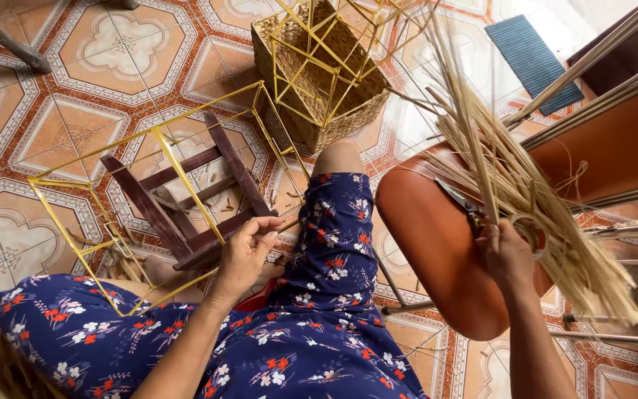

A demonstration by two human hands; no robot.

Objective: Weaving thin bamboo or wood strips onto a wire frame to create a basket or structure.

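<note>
From the head camera, a square woven basket (324, 77) sits on the patterned tile floor (9, 111) well beyond both hands, with thin yellow wire frames (311, 44) standing in and over it. The left hand (247, 253) curls loosely, fingertips pinching a thin strand, just below a dark wooden stool (186, 203) lying inside another yellow frame (149, 185). The right hand (507, 255) grips a bundle of pale, stiff straw stalks (533, 192) against a smooth orange chair seat (437, 244).
</note>
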